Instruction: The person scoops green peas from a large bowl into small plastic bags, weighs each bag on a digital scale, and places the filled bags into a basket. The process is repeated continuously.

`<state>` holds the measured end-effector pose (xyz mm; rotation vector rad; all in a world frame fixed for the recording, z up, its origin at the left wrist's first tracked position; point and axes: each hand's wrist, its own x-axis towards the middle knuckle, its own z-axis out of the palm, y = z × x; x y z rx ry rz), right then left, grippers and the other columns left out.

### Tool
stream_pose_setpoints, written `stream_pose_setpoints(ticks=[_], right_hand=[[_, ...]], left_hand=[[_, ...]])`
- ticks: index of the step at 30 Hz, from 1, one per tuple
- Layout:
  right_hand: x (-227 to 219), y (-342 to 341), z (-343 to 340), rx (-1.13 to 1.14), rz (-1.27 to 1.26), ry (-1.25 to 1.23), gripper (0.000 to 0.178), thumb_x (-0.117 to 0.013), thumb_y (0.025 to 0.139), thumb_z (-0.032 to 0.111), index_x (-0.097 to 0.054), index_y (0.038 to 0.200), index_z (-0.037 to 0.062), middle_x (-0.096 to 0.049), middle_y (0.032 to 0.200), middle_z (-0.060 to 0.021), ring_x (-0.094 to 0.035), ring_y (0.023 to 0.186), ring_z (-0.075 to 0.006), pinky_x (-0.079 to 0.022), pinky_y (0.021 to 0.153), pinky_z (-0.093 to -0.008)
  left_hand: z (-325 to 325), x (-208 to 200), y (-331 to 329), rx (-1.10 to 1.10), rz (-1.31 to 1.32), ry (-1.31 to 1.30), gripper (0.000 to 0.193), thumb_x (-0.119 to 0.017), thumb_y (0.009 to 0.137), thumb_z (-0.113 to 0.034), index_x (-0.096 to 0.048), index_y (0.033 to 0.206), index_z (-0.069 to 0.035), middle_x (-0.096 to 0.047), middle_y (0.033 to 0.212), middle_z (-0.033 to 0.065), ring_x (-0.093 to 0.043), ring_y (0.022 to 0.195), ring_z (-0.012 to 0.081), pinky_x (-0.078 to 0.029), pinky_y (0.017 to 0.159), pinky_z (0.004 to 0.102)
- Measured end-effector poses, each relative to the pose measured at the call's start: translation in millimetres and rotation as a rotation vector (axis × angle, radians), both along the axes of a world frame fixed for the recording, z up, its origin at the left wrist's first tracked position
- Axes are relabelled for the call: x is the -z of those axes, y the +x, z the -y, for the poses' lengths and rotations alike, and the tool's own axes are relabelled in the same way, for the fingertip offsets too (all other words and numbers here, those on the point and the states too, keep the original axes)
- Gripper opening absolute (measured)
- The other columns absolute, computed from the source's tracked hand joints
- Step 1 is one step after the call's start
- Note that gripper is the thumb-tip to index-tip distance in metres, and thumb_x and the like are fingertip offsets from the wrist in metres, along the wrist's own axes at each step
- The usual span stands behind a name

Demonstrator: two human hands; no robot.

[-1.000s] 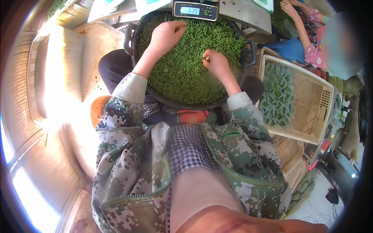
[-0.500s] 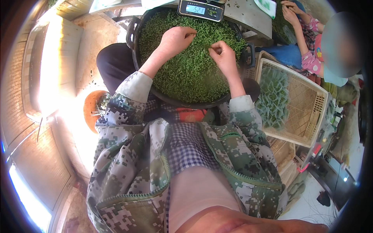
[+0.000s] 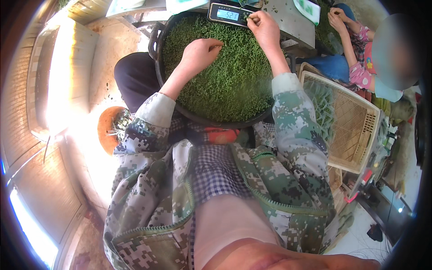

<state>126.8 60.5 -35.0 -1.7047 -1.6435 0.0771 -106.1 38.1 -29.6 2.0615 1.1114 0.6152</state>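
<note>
Your right hand point(image 3: 264, 30) has gone up and away from the leaf heap to the right end of the digital scale point(image 3: 228, 15), while your left hand point(image 3: 200, 55) stays over the heap, shifted only slightly. Your right forearm now covers part of the bagged greens point(image 3: 323, 101) in the cream plastic crate point(image 3: 366, 144).

The small-leaved green shoots point(image 3: 225, 92) fill the round black tub point(image 3: 156, 44) in front of you, between your knees; the scale overhangs its far rim.

What could go wrong: if your right fingertips lean on the scale's casing, the reading may be disturbed; if that grip loosens, loose leaves could scatter over the display or the metal table point(image 3: 294, 28). A low right cuff could also brush shoots over the tub's edge.

Your right arm reaches forward, wrist above the tub's far right side, thumb and fingertips drawn together. A bit of green shows at their tips, but I can't tell whether you're pinching it or it lies on the casing. Your left forearm slants inward, wrist bent, palm down, fingertips pressed together just above the shoots; whether anything is between them can't be seen.
</note>
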Motion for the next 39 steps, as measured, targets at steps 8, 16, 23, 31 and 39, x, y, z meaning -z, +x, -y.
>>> stream_pose_setpoints(ticks=[8,16,23,31,39], right_hand=[[-44,-15,-37,0.111,0.510,0.265,0.008,-0.066,0.072,0.015,-0.065,0.079,0.0098,-0.054,0.120,-0.0069,-0.049,0.109,-0.0300,-0.038,0.086,-0.0475],[6,-7,54,-0.049,0.214,0.172,0.005,-0.067,0.078,0.016,-0.068,0.082,0.0140,-0.062,0.087,-0.0011,-0.060,0.075,-0.0229,-0.044,0.063,-0.0365],[55,-27,83,0.041,0.133,-0.451,0.022,-0.072,0.074,0.030,-0.064,0.076,0.0101,-0.061,0.077,-0.0062,-0.061,0.068,-0.0248,-0.047,0.059,-0.0372],[65,-21,92,0.008,0.174,-0.599,0.025,-0.071,0.075,0.034,-0.062,0.075,0.0106,-0.061,0.076,-0.0067,-0.061,0.070,-0.0252,-0.047,0.063,-0.0378],[26,-8,89,-0.141,-0.144,-0.467,0.022,-0.069,0.078,0.029,-0.067,0.091,0.0112,-0.064,0.088,-0.0072,-0.063,0.079,-0.0259,-0.049,0.069,-0.0371]], left_hand=[[11,-5,9,0.036,-0.005,-0.049,0.024,-0.059,0.084,-0.021,-0.068,0.102,-0.010,-0.065,0.074,0.0106,-0.062,0.062,0.0205,-0.048,0.062,0.0318],[15,12,-2,0.015,-0.039,-0.103,0.023,-0.058,0.084,-0.021,-0.068,0.103,-0.011,-0.066,0.074,0.0093,-0.061,0.062,0.0208,-0.048,0.061,0.0323],[24,17,5,0.027,-0.026,-0.082,0.022,-0.060,0.083,-0.019,-0.069,0.101,-0.009,-0.066,0.074,0.0097,-0.062,0.061,0.0206,-0.048,0.061,0.0325],[25,15,16,0.058,-0.051,-0.127,0.022,-0.058,0.084,-0.020,-0.069,0.101,-0.011,-0.066,0.073,0.0102,-0.062,0.062,0.0200,-0.048,0.061,0.0326],[25,16,10,0.024,-0.032,-0.187,0.026,-0.059,0.083,-0.020,-0.066,0.106,-0.009,-0.068,0.082,0.0116,-0.065,0.071,0.0215,-0.050,0.067,0.0327]])
